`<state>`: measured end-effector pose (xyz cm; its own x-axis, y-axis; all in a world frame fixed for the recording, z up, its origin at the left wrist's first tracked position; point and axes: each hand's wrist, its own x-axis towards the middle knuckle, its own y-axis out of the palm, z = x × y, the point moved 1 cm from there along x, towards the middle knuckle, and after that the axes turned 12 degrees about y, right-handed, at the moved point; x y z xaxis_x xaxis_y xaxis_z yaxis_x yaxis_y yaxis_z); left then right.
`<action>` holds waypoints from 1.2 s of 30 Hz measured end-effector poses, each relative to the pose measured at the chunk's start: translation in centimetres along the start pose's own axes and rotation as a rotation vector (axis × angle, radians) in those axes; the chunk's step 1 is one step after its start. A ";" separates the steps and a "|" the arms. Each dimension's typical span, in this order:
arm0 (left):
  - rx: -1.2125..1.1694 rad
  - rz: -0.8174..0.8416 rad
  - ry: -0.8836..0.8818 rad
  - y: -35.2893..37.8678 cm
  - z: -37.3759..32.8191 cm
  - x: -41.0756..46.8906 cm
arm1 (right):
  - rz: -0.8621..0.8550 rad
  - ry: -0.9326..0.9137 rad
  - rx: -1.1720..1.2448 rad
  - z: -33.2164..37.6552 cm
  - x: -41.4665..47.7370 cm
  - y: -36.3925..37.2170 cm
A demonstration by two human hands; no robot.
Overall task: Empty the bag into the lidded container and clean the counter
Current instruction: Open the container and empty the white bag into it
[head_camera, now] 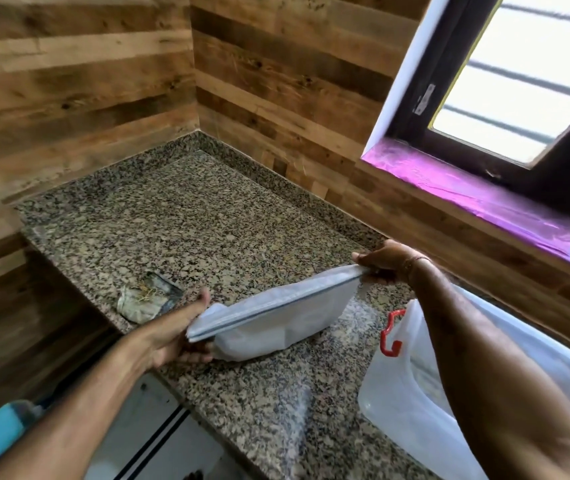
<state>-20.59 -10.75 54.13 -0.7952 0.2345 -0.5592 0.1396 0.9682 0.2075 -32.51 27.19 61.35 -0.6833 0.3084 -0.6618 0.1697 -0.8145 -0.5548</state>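
Bag, one white zip-top pouch, is held stretched over the granite counter, its bottom touching the stone; its contents cannot be seen. One end is pinched by the left hand, the other by the right hand. One clear container with a red latch sits nearby, holding something pale. One crumpled wrapper lies to the left.

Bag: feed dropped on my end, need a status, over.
Left hand and right hand grip bag ends, its bottom on counter. Container at right. Crumpled wrapper left.
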 end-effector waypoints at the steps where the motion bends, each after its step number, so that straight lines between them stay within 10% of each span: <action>1: 0.029 0.014 -0.016 0.3 -0.1 0.1 | 0.008 0.017 -0.074 0.2 -0.1 0.2; 10: -0.310 -0.176 0.197 0.2 4.3 1.6 | 0.127 0.026 -0.410 0.5 2.8 0.2; 15: -0.333 -0.041 -0.048 -0.4 4.0 1.5 | 0.150 0.008 -0.529 1.3 3.2 0.2; 23: -0.231 0.023 -0.115 -0.7 2.6 2.7 | 0.089 0.019 -0.313 1.0 3.3 0.7; 29: -0.436 -0.287 0.076 -1.4 2.5 3.6 | -0.070 0.013 -0.160 0.7 4.0 0.6; 36: -0.329 -0.233 -0.060 -2.2 2.8 2.4 | -0.038 0.098 -0.571 0.6 3.9 0.8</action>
<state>-21.13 -12.05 50.13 -0.7463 0.0263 -0.6651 -0.2439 0.9189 0.3100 -35.45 27.39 58.65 -0.6317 0.3985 -0.6650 0.5216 -0.4162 -0.7448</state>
